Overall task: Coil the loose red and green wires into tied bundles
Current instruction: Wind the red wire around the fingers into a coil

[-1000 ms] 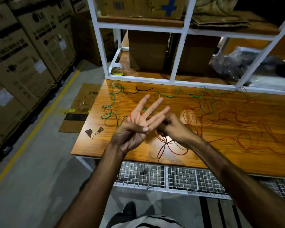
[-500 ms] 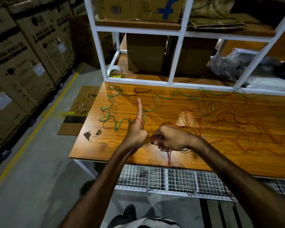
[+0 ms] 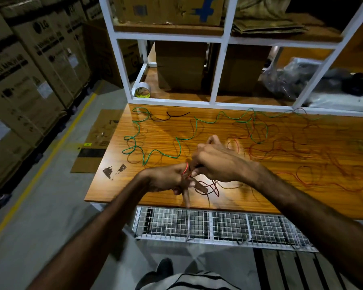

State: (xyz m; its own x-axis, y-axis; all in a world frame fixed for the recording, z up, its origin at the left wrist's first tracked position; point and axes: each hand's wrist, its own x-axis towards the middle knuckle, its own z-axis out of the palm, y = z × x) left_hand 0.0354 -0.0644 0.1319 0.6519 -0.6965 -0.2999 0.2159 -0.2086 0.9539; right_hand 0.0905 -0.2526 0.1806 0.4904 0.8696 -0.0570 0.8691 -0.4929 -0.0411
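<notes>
A long red wire point(image 3: 302, 164) sprawls in loose tangles over the right half of the wooden table point(image 3: 155, 130). One end of it loops round my left hand point(image 3: 168, 178) near the table's front edge. That hand's fingers are straight and point down toward me. Just right of it, touching, my right hand point(image 3: 216, 162) pinches the red wire with curled fingers; it is motion-blurred. A few red loops point(image 3: 210, 188) hang below both hands. The green wire point(image 3: 176, 141) snakes loose across the table's left and back.
A short black wire point(image 3: 172, 116) lies at the back left. A tape roll point(image 3: 143, 92) sits in the white shelf frame point(image 3: 218, 70) behind the table. A wire-mesh tray point(image 3: 218, 225) hangs under the front edge. Stacked cardboard boxes point(image 3: 29, 70) line the left aisle.
My left hand turned from fingers spread upward to fingers pointing down. My right hand carried the red wire round it, from beside it to above it.
</notes>
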